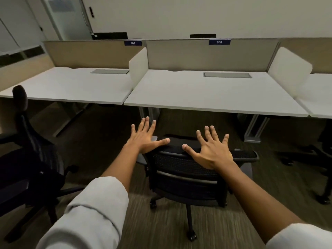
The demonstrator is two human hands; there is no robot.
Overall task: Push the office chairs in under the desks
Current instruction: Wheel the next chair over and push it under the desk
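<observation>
A black mesh office chair [185, 178] stands on the carpet in front of the white desk [212, 94] labelled 306, its back towards me and clear of the desk's front edge. My left hand [146, 136] is spread flat with fingers apart over the left end of the chair's top rail. Over the right part of that rail my right hand [211, 148] is spread the same way. Neither hand grips anything. A second black chair [30, 159] stands at the left, turned sideways, out from the desk [71, 87] labelled 307.
Beige partitions [206, 54] and white side dividers [138, 67] separate the desks. Grey desk legs [255, 128] stand under the desk's right side. Part of another dark chair [321, 159] shows at the far right. A door [68, 17] is at the back left.
</observation>
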